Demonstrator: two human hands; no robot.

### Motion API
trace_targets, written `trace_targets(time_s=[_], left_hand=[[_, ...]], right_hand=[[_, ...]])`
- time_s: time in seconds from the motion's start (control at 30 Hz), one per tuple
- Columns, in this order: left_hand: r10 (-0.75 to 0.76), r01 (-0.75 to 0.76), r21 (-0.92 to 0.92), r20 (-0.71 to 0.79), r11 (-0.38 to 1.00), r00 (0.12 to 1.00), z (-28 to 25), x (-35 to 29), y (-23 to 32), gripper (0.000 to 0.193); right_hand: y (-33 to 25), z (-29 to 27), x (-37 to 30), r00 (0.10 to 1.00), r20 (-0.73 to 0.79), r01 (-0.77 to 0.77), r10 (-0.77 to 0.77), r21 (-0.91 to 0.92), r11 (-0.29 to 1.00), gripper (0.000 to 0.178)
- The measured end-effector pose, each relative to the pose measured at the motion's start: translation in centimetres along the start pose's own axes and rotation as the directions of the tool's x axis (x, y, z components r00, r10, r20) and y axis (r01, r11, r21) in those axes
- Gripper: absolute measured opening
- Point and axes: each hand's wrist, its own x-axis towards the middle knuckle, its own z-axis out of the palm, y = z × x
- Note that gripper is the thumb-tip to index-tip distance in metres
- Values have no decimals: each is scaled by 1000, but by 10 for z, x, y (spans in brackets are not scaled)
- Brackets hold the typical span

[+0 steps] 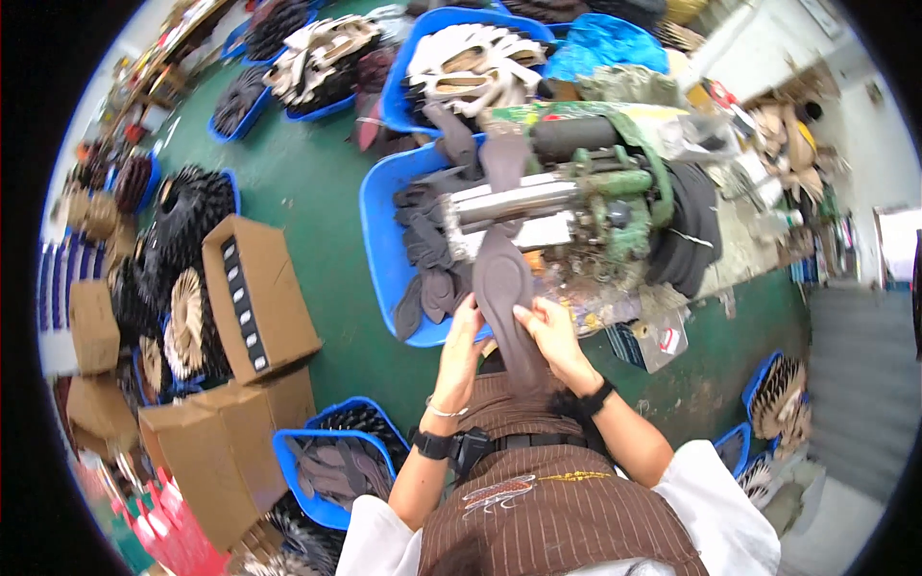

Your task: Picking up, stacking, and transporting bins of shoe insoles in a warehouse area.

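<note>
A dark brown shoe sole [502,278] hangs lengthwise before me, its far end at the metal rollers [519,200] of a green machine [624,206]. My left hand [461,348] grips its left edge. From the right side my right hand [554,331] pinches it, thumb on top. Beyond the rollers another brown piece [505,158] sticks out; whether it is joined to the sole I cannot tell. Left of the rollers, a blue tub [375,245] holds several loose dark soles [437,288].
Behind the machine stands a blue tub [392,91] of pale shoe parts. A black coil of strip material [687,230] hangs at the machine's right. Cardboard boxes [274,288] line the left side. Another tub of soles [298,470] sits on the green floor [331,230], near my left arm.
</note>
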Motion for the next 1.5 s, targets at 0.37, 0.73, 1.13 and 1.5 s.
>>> trace_targets(time_s=[0.37, 0.73, 1.13, 1.5], left_hand=[[-102, 97, 460, -14, 883, 995, 31, 6, 5, 34], [-281, 16, 564, 388, 826, 878, 264, 95, -58, 56], [142, -120, 496, -6, 860, 990, 406, 198, -147, 77], [-13, 23, -106, 89, 994, 996, 448, 145, -74, 54]], right_hand=[[-46, -147, -19, 966, 255, 119, -33, -326, 938, 17], [-71, -407, 38, 790, -512, 153, -337, -367, 917, 68], [-114, -426, 29, 828, -256, 334, -500, -492, 804, 77], [-207, -422, -30, 615, -13, 705, -789, -438, 557, 38]])
